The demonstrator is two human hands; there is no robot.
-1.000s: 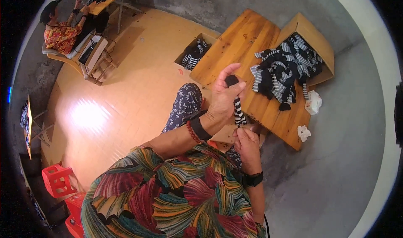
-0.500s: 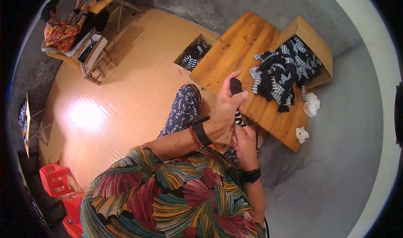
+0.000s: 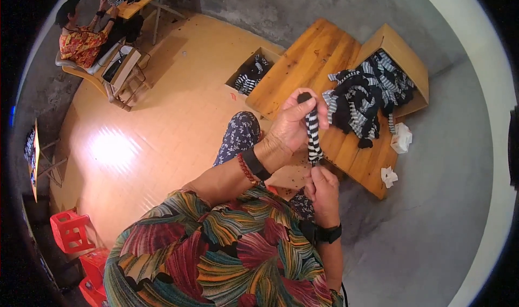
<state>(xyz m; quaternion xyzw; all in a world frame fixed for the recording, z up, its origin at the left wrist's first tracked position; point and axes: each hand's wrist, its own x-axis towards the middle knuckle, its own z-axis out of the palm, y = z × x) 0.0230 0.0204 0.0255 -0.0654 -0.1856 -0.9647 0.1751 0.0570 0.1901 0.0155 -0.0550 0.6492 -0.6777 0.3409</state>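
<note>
A black-and-white striped knit sock [image 3: 313, 131] is stretched lengthwise between my two hands. My left hand [image 3: 292, 124] pinches it near its solid black upper end, thumb on top and fingers behind. Below, my right hand [image 3: 323, 190] is closed on the striped lower end, and part of that end is hidden by the fingers. Beyond my hands, a heap of black and grey-striped knit pieces [image 3: 357, 104] spills from a tipped cardboard box [image 3: 417, 71] onto the wooden table [image 3: 316, 53].
A smaller open carton [image 3: 238, 78] with striped knits stands beside the table on the floor. A white tissue pack [image 3: 401, 138] and a crumpled tissue [image 3: 388, 176] lie by the table's right edge. Red stools [image 3: 70, 231] stand at lower left. Another person [image 3: 84, 44] sits at a far table.
More of the striped length now shows between my hands. My right hand has moved slightly down, and my left hand has shifted its grip toward the black end.
</note>
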